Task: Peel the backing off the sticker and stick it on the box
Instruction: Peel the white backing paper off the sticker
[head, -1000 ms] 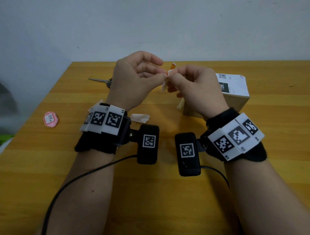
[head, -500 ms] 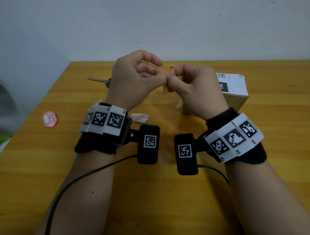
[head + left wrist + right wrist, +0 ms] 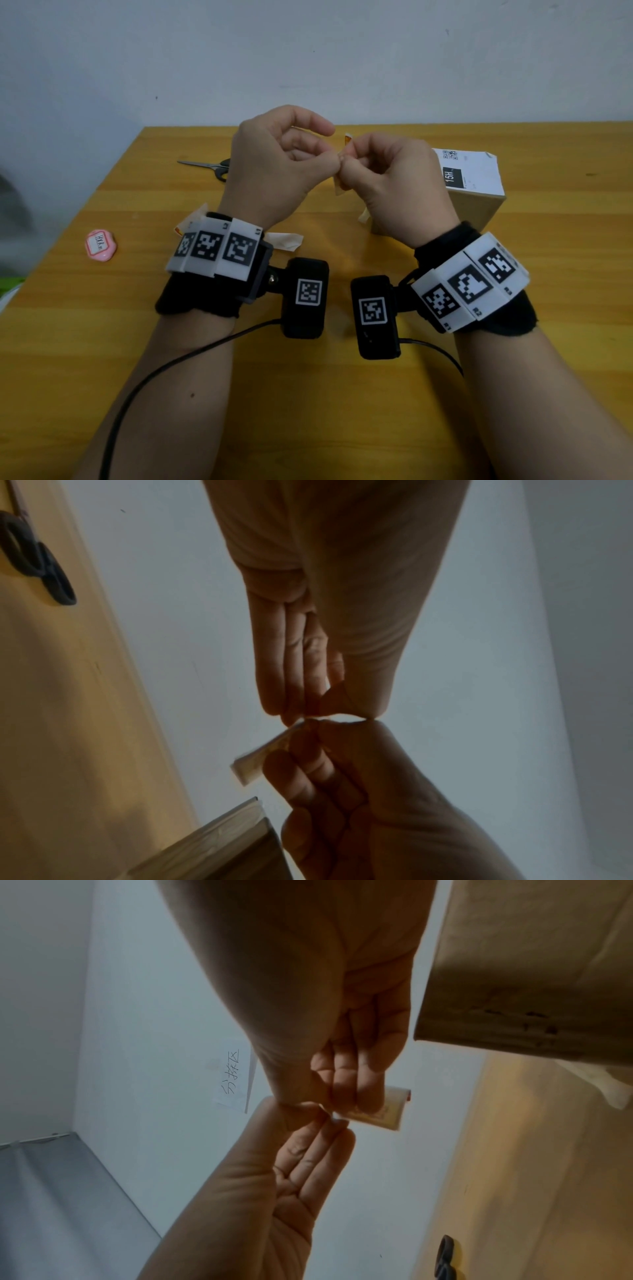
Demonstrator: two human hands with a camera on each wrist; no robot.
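Above the table I hold a small sticker with a pale backing between both hands. My right hand pinches it between thumb and curled fingers. My left hand pinches its near edge with thumb and fingertips. In the left wrist view the sticker juts out left of the right hand's fingers. In the right wrist view the sticker shows behind the fingertips. The cardboard box with a white top label stands just right of my right hand.
Scissors lie at the back left of the wooden table. A pink sticker lies near the left edge. Paper scraps lie under my left wrist and by the box. Wrist camera cables trail toward me.
Both hands stay raised and keep pinching the sticker. Their fingertips have drawn closer together, and less of the sticker's orange top shows above them.
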